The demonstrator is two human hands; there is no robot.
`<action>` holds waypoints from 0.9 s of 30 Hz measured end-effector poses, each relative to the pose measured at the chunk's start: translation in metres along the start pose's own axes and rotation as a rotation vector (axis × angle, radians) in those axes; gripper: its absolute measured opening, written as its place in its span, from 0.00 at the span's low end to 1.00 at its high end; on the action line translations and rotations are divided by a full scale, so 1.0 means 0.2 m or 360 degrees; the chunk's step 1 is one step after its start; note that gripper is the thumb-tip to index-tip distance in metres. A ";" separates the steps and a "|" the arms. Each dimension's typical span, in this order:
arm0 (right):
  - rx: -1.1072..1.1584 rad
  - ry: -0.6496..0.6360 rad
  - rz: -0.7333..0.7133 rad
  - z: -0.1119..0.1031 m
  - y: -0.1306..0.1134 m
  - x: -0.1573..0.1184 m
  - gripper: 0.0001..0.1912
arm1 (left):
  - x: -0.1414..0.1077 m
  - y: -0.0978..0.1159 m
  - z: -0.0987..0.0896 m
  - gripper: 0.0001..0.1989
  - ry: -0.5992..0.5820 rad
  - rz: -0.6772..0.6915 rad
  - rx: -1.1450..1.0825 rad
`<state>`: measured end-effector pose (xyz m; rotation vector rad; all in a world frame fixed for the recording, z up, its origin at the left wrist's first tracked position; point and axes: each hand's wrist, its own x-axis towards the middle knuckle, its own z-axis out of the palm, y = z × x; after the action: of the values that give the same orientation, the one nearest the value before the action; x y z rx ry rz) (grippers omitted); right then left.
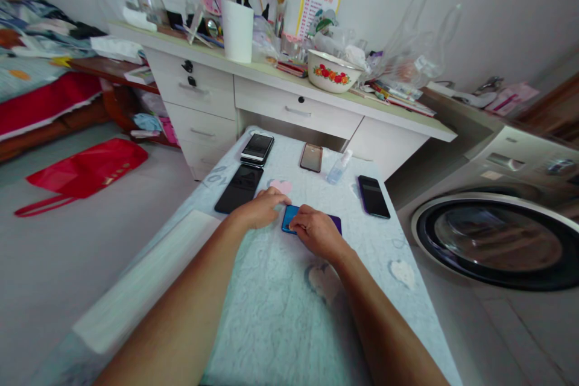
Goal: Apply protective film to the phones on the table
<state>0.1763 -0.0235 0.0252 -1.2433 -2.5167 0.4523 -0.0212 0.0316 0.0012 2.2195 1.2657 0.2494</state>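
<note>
A blue-purple smartphone (335, 222) lies back up on the covered table, its long side running left to right. My right hand (314, 228) is over its middle, fingers bunched and pressed together on the back near the camera end. Whatever those fingers pinch, if anything, is hidden. At the phone's upper left corner is my left hand (263, 207), with its index finger stretched out to the edge and the other fingers partly bent. Close to the left hand is a large black phone (239, 188), screen up.
Farther back lie stacked phones (257, 148), a brownish phone case (311, 157) and a clear spray bottle (337, 170). Another dark phone (374, 196) is near the right edge. A white strip (149, 277) runs along the left. Beyond stand a cluttered desk (271, 81) and a washing machine (511, 193).
</note>
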 end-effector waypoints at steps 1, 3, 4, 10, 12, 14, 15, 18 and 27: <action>-0.0010 0.0000 0.0002 0.01 -0.01 0.01 0.09 | 0.00 0.00 0.00 0.29 0.0002 0.0003 0.0001; -0.0035 -0.0007 0.0012 0.02 -0.03 0.02 0.09 | 0.01 -0.01 0.01 0.29 0.0008 0.0007 0.0000; -0.0053 -0.0008 0.0023 0.03 -0.04 0.03 0.09 | 0.01 -0.01 0.01 0.29 0.0013 0.0011 -0.0004; -0.0161 0.0030 0.0049 0.07 -0.08 0.05 0.09 | 0.01 -0.02 0.02 0.30 0.0032 0.0007 -0.0012; -0.0150 0.0013 0.0025 0.06 -0.07 0.05 0.09 | 0.01 -0.01 0.02 0.30 0.0026 0.0002 -0.0010; -0.0121 -0.0029 -0.0025 0.05 -0.06 0.04 0.09 | 0.01 -0.01 0.02 0.30 0.0022 -0.0005 -0.0010; -0.0105 -0.0054 -0.0058 0.05 -0.06 0.03 0.09 | 0.01 -0.01 0.02 0.30 0.0022 -0.0011 -0.0010; -0.0081 -0.0111 -0.0141 0.04 -0.05 0.02 0.09 | 0.01 -0.01 0.02 0.31 0.0020 -0.0026 -0.0011; -0.0226 -0.0061 -0.0016 0.05 -0.08 0.05 0.10 | 0.01 -0.02 0.03 0.32 0.0095 -0.0089 -0.0129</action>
<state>0.1546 -0.0261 0.0232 -1.2832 -2.6258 0.3020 -0.0205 0.0317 -0.0060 2.1193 1.3241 0.3413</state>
